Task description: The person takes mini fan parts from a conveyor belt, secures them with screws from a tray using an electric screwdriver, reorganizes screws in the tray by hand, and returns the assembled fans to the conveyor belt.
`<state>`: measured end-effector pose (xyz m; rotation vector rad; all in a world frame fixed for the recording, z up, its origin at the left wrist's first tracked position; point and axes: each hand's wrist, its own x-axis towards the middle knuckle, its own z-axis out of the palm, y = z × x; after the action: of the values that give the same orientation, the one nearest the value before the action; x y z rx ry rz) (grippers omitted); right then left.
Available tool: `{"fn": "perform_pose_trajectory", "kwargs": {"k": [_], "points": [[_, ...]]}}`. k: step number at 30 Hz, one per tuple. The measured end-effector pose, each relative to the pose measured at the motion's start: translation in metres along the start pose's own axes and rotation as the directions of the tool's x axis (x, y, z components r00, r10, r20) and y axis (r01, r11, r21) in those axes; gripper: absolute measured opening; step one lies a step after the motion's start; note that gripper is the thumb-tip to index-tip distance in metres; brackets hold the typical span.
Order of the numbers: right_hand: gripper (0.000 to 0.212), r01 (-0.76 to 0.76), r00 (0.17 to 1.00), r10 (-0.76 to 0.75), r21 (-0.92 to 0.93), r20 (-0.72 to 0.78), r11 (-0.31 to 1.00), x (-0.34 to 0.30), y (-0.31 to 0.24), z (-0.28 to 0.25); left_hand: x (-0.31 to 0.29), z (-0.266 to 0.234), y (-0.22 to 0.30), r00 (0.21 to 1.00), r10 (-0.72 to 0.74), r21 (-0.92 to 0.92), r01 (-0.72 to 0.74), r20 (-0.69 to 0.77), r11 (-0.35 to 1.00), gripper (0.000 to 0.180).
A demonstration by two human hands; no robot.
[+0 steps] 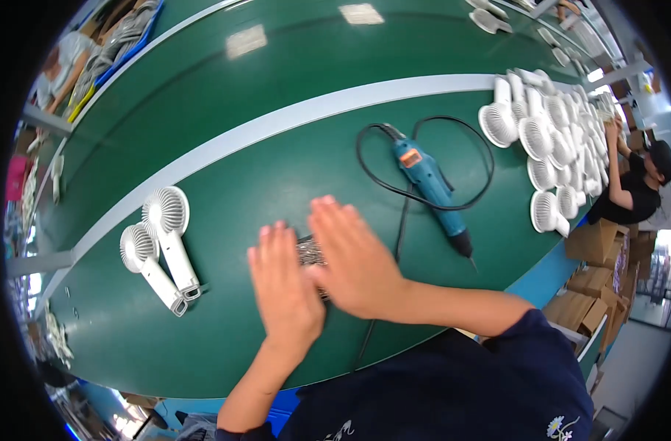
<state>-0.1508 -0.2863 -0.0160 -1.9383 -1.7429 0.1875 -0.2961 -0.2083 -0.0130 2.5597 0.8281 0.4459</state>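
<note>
A small heap of shiny metal pieces, screws by their look (pixel 310 252), lies on the green tabletop between my hands. My left hand (pixel 282 287) lies along the left side of the heap, fingers stretched out and held together. From the right, my right hand (pixel 356 257) covers part of it with straight fingers, its thumb reaching toward my left hand. Beyond my right hand, a blue-green electric screwdriver (pixel 428 180) rests on the table, its bit pointing toward me and its black cable looped around it.
Two white handheld fans (pixel 165 213) lie at the left. Many more white fans (pixel 545 140) are piled at the far right, near a co-worker in black (pixel 637 184). A pale strip (pixel 291 114) crosses the green table (pixel 240 184). Cardboard boxes (pixel 582 301) stand beyond its right edge.
</note>
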Motion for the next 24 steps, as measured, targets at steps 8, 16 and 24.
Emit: {"fn": "perform_pose_trajectory", "kwargs": {"k": [8,16,24], "points": [[0.07,-0.074,0.997,0.073,0.029,0.025,0.997,0.0,-0.014,0.002,-0.01,-0.005,-0.007,0.998,-0.043,0.01,0.043,0.041,0.999,0.058],[0.074,0.003,1.0,-0.004,0.051,0.016,0.999,0.012,-0.014,0.007,-0.005,-0.004,-0.009,0.996,-0.089,0.045,0.09,-0.033,0.995,0.053],[0.072,-0.05,0.998,0.052,0.044,-0.038,0.998,0.014,-0.007,0.006,0.012,-0.003,-0.008,0.999,-0.054,0.023,0.054,-0.003,0.998,0.05]]}}
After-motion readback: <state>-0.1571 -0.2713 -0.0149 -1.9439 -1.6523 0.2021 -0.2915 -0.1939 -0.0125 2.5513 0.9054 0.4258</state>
